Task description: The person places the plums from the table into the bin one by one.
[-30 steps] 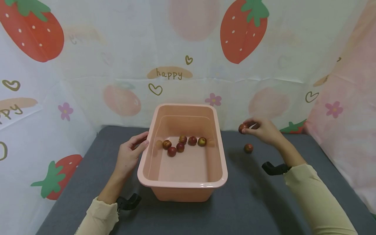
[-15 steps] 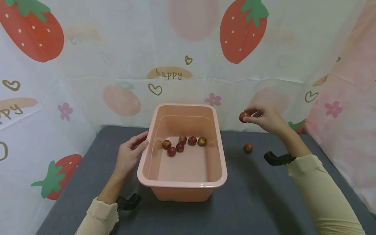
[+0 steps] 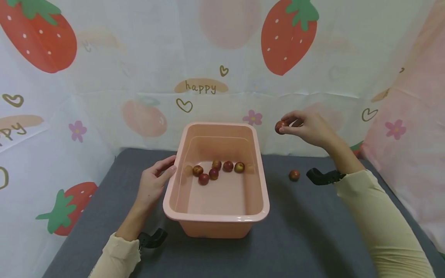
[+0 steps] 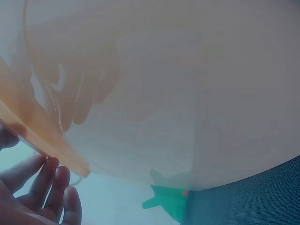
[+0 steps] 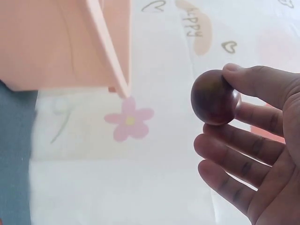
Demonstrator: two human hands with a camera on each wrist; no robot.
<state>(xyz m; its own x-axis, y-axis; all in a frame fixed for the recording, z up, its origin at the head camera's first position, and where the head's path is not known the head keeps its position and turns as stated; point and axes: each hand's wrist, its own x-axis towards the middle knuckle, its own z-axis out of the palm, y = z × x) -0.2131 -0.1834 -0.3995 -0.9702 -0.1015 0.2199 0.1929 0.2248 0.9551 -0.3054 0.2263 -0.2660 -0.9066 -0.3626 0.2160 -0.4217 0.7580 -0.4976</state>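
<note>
My right hand point(image 3: 309, 127) holds a dark red plum point(image 3: 281, 127) between thumb and fingers, up in the air to the right of the pink plastic basin point(image 3: 216, 219). In the right wrist view the plum point(image 5: 213, 98) is pinched at the fingertips, the lower fingers spread beneath it. On the left side my left hand point(image 3: 153, 183) grips the basin's rim, its fingers partly under the edge in the left wrist view. Several red and yellowish plums point(image 3: 203, 178) lie on the basin floor. One more plum point(image 3: 294, 175) sits on the grey cloth right of the basin.
A dark grey cloth point(image 3: 278, 247) covers the table. Behind and at both sides hangs a white curtain point(image 3: 146, 58) printed with strawberries, flowers and hearts. Black straps with mounts point(image 3: 325, 177) are worn on both wrists.
My right hand has lifted the plum higher above the table, then moved a little left toward the basin. The left hand and the basin have stayed in place.
</note>
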